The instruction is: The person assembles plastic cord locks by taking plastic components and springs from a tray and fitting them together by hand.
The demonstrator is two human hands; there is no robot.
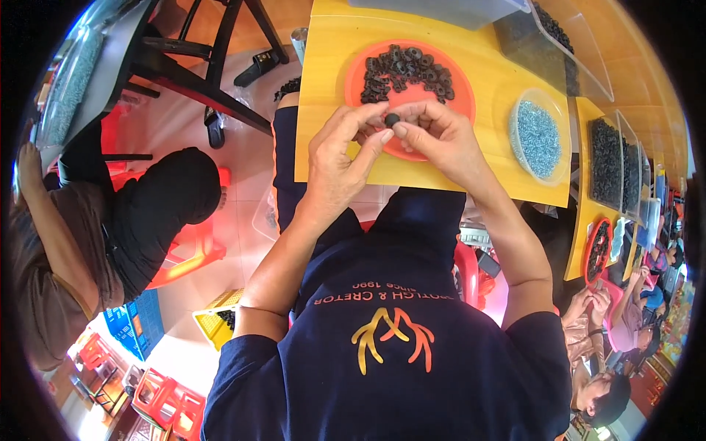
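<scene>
A small round black part [392, 119] is pinched at the fingertips of both hands, above the near edge of an orange-red plate [462, 87]. My left hand [344, 145] is closed on it from the left, with thumb and forefinger meeting at the part. From the right, my right hand [441, 140] grips it with curled fingers and its thumb against the part. The fingers hide much of its sides. Small black ring-like parts [401, 65] lie heaped along the far side of the plate; some show a hole in the middle.
A clear round tub [517, 140] of small shiny silvery-blue pieces stands right on the yellow table [323, 95]. Behind it is a clear bin [588, 62] with black parts. Another person [73, 235] sits at left; others work along tables at right.
</scene>
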